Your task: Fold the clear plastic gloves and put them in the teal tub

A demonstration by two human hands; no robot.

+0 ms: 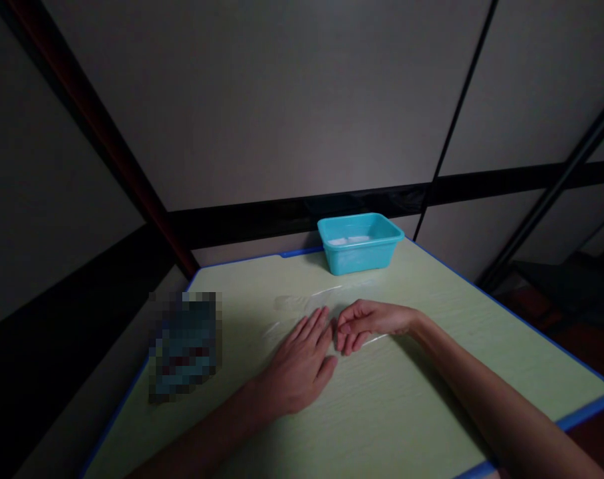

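Observation:
A thin clear plastic sheet or bag (302, 303) lies flat on the pale green table (392, 412). My left hand (302, 362) rests palm down on its near part, fingers stretched out and together. My right hand (364, 324) sits just to the right of it, fingers curled in a pinch at the plastic's edge. The fingertips of the two hands almost touch. What the right fingers pinch is hard to make out; it looks like the plastic.
A turquoise plastic tub (360, 242) stands at the table's far edge with something white inside. A blurred-out object (185, 346) sits at the table's left edge. Blue trim (581, 416) rims the table. Dark partition walls stand behind.

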